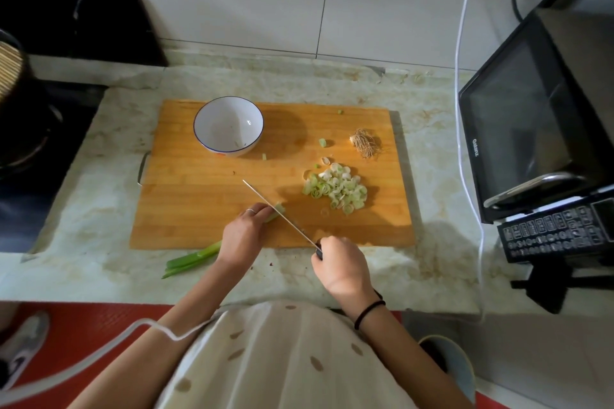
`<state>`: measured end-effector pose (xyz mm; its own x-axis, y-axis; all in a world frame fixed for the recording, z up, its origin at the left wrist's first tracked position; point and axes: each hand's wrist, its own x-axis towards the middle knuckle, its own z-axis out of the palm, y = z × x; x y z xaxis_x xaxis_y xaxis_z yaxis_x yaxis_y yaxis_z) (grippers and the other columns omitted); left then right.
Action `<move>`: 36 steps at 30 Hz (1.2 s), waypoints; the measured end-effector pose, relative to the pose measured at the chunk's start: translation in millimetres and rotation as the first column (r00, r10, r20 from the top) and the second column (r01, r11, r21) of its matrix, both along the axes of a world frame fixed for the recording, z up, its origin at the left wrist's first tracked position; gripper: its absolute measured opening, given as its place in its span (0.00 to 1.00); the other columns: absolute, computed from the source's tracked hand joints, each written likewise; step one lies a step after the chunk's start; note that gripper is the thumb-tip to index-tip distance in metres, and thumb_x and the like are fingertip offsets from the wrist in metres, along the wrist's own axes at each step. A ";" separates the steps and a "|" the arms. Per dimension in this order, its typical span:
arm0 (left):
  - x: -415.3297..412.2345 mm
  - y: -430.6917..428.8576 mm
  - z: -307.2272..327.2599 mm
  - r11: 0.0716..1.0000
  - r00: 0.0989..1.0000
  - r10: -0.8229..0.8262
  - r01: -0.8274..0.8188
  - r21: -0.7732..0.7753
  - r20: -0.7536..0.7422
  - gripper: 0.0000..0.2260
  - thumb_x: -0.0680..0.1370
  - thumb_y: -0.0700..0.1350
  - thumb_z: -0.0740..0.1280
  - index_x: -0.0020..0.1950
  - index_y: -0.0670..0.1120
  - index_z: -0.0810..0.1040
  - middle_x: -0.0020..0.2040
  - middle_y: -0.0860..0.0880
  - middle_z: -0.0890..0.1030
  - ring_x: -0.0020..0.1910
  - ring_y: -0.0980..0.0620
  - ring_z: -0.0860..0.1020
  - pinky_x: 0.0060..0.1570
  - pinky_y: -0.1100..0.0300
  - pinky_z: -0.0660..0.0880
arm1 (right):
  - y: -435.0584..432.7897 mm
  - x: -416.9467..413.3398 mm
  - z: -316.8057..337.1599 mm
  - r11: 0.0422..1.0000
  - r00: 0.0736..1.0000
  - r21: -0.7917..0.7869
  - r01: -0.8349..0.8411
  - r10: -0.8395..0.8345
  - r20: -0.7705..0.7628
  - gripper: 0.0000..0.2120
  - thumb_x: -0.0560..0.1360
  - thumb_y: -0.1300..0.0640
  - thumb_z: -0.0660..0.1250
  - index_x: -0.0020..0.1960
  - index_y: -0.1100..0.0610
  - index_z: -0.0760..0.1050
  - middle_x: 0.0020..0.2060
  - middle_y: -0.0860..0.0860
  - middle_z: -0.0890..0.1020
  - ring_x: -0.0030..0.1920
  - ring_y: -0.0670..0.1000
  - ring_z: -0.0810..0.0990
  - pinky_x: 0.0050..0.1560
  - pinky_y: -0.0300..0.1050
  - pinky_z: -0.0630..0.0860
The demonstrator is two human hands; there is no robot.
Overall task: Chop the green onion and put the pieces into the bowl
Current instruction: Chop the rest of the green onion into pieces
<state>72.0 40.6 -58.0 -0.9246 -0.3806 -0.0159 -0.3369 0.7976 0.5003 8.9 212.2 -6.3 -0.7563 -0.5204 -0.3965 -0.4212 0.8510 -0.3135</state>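
We see a home kitchen: a marble worktop (299,83) carrying a cutting board (206,196), microwave (525,129) right of it, stove (36,129) left.

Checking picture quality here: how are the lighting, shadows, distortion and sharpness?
Head view: light falls from the left, so the bowl throws a dark shadow rightward across the cutting board; head view: the wide lens bows the counter edge; head view: the knife looks crisp, the stove side is dim.

Soft daylight, probably from the left: the bowl (228,125) throws its shadow rightward over the cutting board (206,202). Corners dim, edges bowed by the wide lens
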 end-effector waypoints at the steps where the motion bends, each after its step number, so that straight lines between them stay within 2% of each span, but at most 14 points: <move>1: 0.0 0.0 0.1 1.000 1.000 -0.003 0.003 -0.002 0.000 0.22 0.67 0.30 0.66 0.56 0.49 0.80 0.57 0.48 0.80 0.46 0.42 0.80 0.32 0.56 0.76 | -0.3 0.2 0.0 1.000 1.000 0.002 0.002 -0.002 -0.001 0.07 0.75 0.57 0.60 0.38 0.56 0.69 0.39 0.55 0.80 0.40 0.57 0.77 0.35 0.41 0.66; 6: -0.6 -0.2 0.2 1.000 1.000 -0.002 0.002 -0.011 0.006 0.21 0.68 0.30 0.66 0.56 0.49 0.80 0.56 0.47 0.80 0.44 0.42 0.80 0.30 0.55 0.75 | -4.2 2.7 -3.8 1.000 1.000 0.023 0.014 -0.013 -0.015 0.07 0.76 0.57 0.60 0.44 0.59 0.75 0.43 0.55 0.80 0.44 0.57 0.79 0.36 0.42 0.66; 9: -2.8 0.3 1.1 0.999 0.999 0.002 -0.001 -0.034 0.038 0.20 0.70 0.31 0.65 0.57 0.50 0.79 0.52 0.47 0.79 0.43 0.41 0.79 0.28 0.55 0.74 | -8.7 4.6 -5.8 0.998 0.998 0.015 0.060 -0.059 -0.016 0.07 0.76 0.58 0.61 0.45 0.59 0.76 0.43 0.55 0.81 0.45 0.57 0.80 0.36 0.41 0.67; 12: -4.3 -1.9 1.2 1.000 0.999 0.000 0.001 -0.028 0.053 0.22 0.68 0.31 0.64 0.56 0.51 0.80 0.53 0.48 0.79 0.43 0.41 0.79 0.29 0.54 0.75 | -15.7 6.4 -6.6 0.998 0.998 0.014 0.067 -0.067 -0.021 0.06 0.75 0.60 0.61 0.46 0.59 0.76 0.44 0.55 0.82 0.46 0.57 0.80 0.37 0.42 0.67; 14: -7.0 -3.1 1.0 1.000 0.998 -0.001 0.002 -0.028 0.059 0.22 0.68 0.31 0.63 0.56 0.51 0.80 0.53 0.48 0.80 0.42 0.41 0.79 0.29 0.55 0.74 | -17.8 5.2 -6.6 0.997 0.998 0.021 0.069 -0.069 0.002 0.06 0.75 0.61 0.61 0.46 0.59 0.76 0.44 0.55 0.82 0.45 0.57 0.80 0.37 0.42 0.68; 19: -12.0 -3.8 0.8 0.998 0.995 0.000 0.005 -0.056 0.100 0.24 0.67 0.30 0.63 0.57 0.50 0.79 0.45 0.46 0.78 0.36 0.40 0.78 0.26 0.57 0.70 | -18.1 -3.8 -9.9 0.991 0.989 0.022 0.129 -0.131 0.076 0.06 0.74 0.59 0.62 0.38 0.56 0.70 0.40 0.56 0.81 0.42 0.58 0.80 0.34 0.41 0.68; 23: -12.7 -3.1 3.6 0.997 0.992 -0.012 0.022 -0.078 0.129 0.22 0.67 0.30 0.63 0.57 0.47 0.79 0.46 0.46 0.78 0.38 0.41 0.78 0.28 0.56 0.71 | -30.0 -8.4 -13.3 0.994 0.991 -0.003 0.110 -0.109 0.081 0.07 0.75 0.58 0.62 0.39 0.57 0.70 0.40 0.56 0.81 0.42 0.58 0.80 0.34 0.41 0.67; 27: -12.4 -3.7 2.9 0.995 0.990 -0.003 0.016 -0.094 0.139 0.23 0.68 0.31 0.62 0.60 0.48 0.77 0.49 0.47 0.78 0.41 0.42 0.78 0.31 0.54 0.73 | -36.2 -11.9 -15.1 0.995 0.991 -0.002 0.104 -0.104 0.080 0.07 0.75 0.57 0.62 0.42 0.60 0.74 0.40 0.56 0.82 0.42 0.58 0.80 0.34 0.42 0.69; 30: -11.4 -2.3 2.6 0.996 0.991 -0.004 0.016 -0.087 0.136 0.22 0.69 0.31 0.61 0.59 0.49 0.78 0.48 0.47 0.78 0.39 0.42 0.78 0.31 0.54 0.74 | -35.2 -14.0 -16.5 0.992 0.988 -0.020 0.121 -0.119 0.099 0.08 0.75 0.57 0.62 0.38 0.58 0.71 0.35 0.54 0.80 0.38 0.57 0.79 0.31 0.41 0.68; 33: -11.3 -1.8 2.8 0.998 0.993 0.033 -0.026 -0.062 0.115 0.20 0.71 0.31 0.61 0.58 0.48 0.79 0.49 0.47 0.78 0.39 0.42 0.78 0.31 0.54 0.74 | -31.7 -17.7 -16.0 0.982 0.973 -0.067 0.177 -0.164 0.164 0.13 0.74 0.58 0.62 0.31 0.56 0.65 0.27 0.49 0.72 0.30 0.53 0.74 0.24 0.38 0.62; 36: -9.1 -1.0 3.4 0.998 0.993 0.032 -0.026 -0.057 0.117 0.20 0.72 0.31 0.61 0.60 0.48 0.78 0.52 0.47 0.79 0.39 0.43 0.79 0.32 0.54 0.75 | -20.0 -22.5 -13.2 0.970 0.970 -0.105 0.218 -0.204 0.130 0.13 0.73 0.59 0.62 0.31 0.56 0.66 0.26 0.49 0.71 0.30 0.54 0.73 0.24 0.39 0.61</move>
<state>62.9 39.6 -54.6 -0.9062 -0.4105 -0.1020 -0.4141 0.8120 0.4112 -13.6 192.2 -19.5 -0.8058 -0.4019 -0.4349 -0.1900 0.8711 -0.4529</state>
